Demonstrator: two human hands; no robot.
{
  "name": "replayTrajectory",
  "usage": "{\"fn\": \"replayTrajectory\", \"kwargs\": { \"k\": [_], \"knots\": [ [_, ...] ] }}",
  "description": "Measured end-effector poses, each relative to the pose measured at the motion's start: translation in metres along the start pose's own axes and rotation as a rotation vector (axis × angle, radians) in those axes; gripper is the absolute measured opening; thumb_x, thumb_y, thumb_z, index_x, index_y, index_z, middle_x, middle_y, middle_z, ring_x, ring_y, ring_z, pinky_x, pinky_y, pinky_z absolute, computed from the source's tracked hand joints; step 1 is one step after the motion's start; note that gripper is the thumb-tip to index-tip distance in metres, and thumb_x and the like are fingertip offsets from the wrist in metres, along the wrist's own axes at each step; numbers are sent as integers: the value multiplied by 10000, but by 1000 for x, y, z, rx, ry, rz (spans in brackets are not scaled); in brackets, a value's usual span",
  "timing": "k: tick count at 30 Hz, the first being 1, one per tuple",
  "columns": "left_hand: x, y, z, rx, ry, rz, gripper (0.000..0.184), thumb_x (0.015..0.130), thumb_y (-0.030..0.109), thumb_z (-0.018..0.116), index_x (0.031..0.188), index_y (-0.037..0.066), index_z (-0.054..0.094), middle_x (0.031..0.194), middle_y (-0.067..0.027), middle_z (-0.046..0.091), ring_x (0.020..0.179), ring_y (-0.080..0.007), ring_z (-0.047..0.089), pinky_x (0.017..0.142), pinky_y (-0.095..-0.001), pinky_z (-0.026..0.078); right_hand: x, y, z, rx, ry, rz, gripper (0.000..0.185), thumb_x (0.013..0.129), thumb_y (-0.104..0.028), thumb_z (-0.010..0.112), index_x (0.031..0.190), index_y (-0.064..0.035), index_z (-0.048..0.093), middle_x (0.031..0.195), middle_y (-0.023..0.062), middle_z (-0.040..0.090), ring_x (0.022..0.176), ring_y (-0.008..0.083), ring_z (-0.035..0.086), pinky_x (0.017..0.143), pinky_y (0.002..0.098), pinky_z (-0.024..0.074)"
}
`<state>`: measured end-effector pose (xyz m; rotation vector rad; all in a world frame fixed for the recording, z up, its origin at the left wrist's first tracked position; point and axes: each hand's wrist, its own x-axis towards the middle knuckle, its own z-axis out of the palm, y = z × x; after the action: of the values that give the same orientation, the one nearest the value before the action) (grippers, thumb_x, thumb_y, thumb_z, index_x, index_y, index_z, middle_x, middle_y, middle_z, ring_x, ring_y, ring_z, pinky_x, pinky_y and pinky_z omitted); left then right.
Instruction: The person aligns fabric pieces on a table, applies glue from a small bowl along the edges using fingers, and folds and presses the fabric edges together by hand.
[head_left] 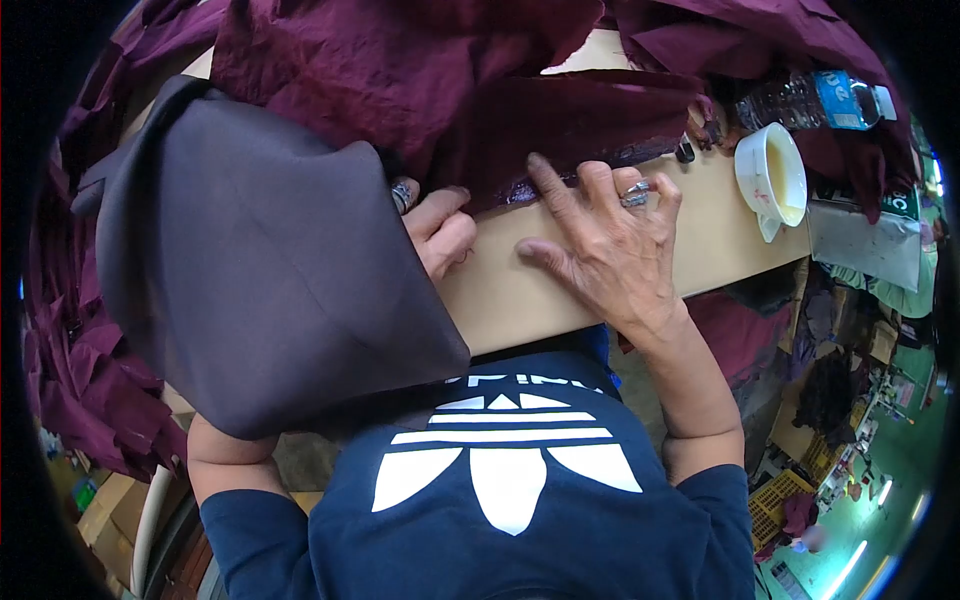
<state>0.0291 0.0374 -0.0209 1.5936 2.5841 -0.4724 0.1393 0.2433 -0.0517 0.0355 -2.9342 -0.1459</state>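
A burgundy leather-like sheet (590, 105) lies on the tan tabletop, its near edge wet-looking and shiny. My right hand (615, 235) is open, with its index fingertip on that edge and its thumb stretched over the table. To its left, my left hand (443, 230) is closed, with curled fingers at the end of the same edge. Whatever those fingers may hold is hidden. A large dark grey-brown sheet (260, 240) drapes over my left forearm and covers part of that hand. Both hands wear rings.
A white cup (771, 180) of pale yellowish liquid stands at the table's right side. Behind it lies a clear plastic bottle (815, 101) with a blue label. More burgundy material (80, 370) hangs in folds on the left. A yellow crate (778, 507) sits below on the right.
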Motion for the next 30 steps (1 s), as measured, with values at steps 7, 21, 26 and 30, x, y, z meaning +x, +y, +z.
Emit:
{"fn": "replayTrajectory", "kwargs": {
  "k": [7, 21, 26, 30],
  "knots": [
    [-5, 2, -9, -173, -1, 66, 443, 828, 309, 513, 1235, 137, 479, 1362, -82, 401, 1186, -251, 431, 986, -345, 353, 2, -19, -2, 112, -52, -82, 634, 750, -572, 530, 1254, -189, 534, 1045, 42, 463, 965, 175, 437, 884, 410, 242],
    [-1, 8, 10, -218, 67, 28, 276, 795, 244, 517, 1062, 176, 544, 1339, -47, 466, 1099, -235, 475, 958, -346, 358, 18, -20, -2, 390, -74, -159, 454, 777, -515, 563, 1102, -205, 634, 1035, 31, 461, 964, 182, 448, 855, 395, 288],
    [2, 5, 11, -340, 67, 30, 260, 808, 255, 510, 1052, 174, 548, 1329, -41, 482, 1073, -229, 485, 931, -343, 365, 24, -16, -4, 345, -47, -188, 404, 774, -523, 566, 1047, -241, 662, 1021, 30, 481, 958, 181, 461, 857, 396, 288],
    [2, 5, 15, -308, 95, 38, 265, 815, 252, 504, 1062, 166, 546, 1312, -38, 489, 1075, -226, 485, 933, -342, 362, 24, -6, -2, 444, -47, -229, 398, 766, -520, 576, 1016, -227, 675, 1031, 29, 489, 970, 188, 466, 869, 403, 283]
  ]
}}
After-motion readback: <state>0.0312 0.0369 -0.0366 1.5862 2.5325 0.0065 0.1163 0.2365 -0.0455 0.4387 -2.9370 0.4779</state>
